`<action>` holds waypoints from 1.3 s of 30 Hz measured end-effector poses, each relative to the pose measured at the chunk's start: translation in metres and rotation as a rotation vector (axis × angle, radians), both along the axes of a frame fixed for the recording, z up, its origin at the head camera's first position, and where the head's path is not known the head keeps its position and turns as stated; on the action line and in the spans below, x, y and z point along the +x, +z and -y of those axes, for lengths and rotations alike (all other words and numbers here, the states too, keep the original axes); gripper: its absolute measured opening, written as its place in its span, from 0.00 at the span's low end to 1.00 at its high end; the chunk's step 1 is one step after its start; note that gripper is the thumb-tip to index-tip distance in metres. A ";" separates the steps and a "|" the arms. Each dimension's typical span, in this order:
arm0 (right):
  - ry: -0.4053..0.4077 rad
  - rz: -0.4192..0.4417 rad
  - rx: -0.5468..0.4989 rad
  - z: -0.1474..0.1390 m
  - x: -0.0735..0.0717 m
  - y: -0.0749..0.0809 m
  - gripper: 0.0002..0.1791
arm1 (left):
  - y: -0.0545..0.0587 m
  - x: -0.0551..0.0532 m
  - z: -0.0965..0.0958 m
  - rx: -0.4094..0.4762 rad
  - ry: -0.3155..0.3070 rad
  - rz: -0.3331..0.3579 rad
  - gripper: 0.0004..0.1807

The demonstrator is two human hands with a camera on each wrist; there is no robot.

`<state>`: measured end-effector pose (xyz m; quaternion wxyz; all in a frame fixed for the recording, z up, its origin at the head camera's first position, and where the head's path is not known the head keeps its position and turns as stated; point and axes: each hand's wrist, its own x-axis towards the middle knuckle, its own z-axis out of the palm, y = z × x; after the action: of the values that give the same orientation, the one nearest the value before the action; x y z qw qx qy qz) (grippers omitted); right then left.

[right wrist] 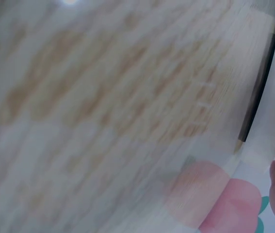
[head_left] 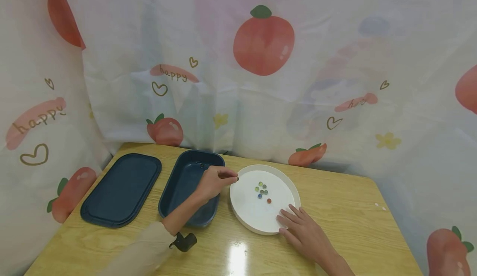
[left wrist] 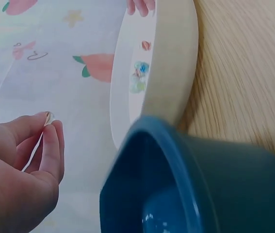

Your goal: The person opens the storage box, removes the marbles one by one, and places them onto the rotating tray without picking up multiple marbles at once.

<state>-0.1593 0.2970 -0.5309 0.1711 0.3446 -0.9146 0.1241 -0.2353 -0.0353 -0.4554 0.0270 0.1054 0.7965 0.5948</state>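
My left hand pinches a small marble between thumb and fingertips, just above the near left rim of a round white dish. Several glass marbles lie in that dish: a loose cluster with a blue marble, and an orange-red marble a little apart. Under my left forearm stands a dark blue rectangular box; a small dark marble-like thing shows at its far end. My right hand rests with fingers extended over the dish's near right rim.
A dark blue lid lies flat at the left of the wooden table. A printed curtain hangs behind and beside the table. On my left wrist sits a black camera mount.
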 end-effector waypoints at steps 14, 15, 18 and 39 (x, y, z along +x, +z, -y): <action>0.002 -0.010 0.008 0.000 0.000 -0.001 0.18 | -0.009 -0.017 -0.044 0.004 0.002 -0.016 0.04; 0.001 -0.010 0.010 0.000 0.000 0.000 0.18 | -0.010 -0.018 -0.047 0.001 0.003 -0.022 0.04; 0.003 -0.009 0.009 0.000 0.000 0.000 0.18 | -0.010 -0.020 -0.055 -0.002 0.004 -0.020 0.04; -0.002 0.003 0.010 0.000 -0.002 -0.001 0.18 | -0.035 -0.038 -0.083 -0.050 0.152 0.093 0.02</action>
<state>-0.1612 0.2974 -0.5322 0.1683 0.3442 -0.9159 0.1195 -0.2738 0.0477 -0.4905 0.0214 0.0160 0.8147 0.5792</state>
